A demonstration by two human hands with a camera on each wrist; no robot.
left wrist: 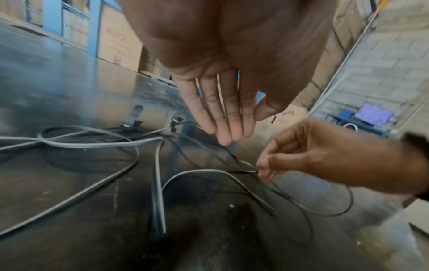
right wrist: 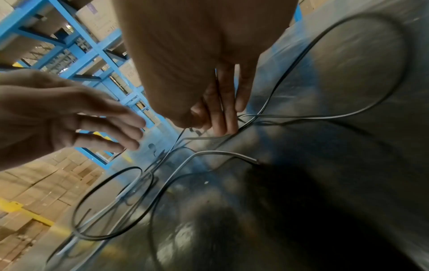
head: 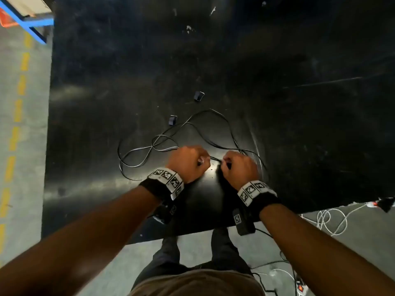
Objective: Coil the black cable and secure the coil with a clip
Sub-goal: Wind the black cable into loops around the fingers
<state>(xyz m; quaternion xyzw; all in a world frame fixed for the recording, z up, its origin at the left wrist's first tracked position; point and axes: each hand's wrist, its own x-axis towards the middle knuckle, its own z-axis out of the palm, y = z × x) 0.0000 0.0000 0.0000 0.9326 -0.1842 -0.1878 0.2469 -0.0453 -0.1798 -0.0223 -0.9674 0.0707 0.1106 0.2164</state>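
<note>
A long black cable (head: 210,110) lies in loose tangled loops on the black table (head: 299,103). My right hand (head: 237,167) pinches a strand of the cable (right wrist: 218,152) between thumb and fingertips, just above the table, close to one cut end. My left hand (head: 192,161) hovers beside it, a little to the left. In the left wrist view its fingers (left wrist: 227,128) are straight and close together over the cable (left wrist: 104,144), with nothing visibly held. Two small dark clips (head: 198,96) (head: 172,120) stand on the table beyond the loops.
The table's near edge (head: 192,233) runs just behind my wrists. White cables (head: 333,221) lie on the grey floor at the right. A blue rack (head: 32,24) and a yellow dashed floor line (head: 17,107) are at the left.
</note>
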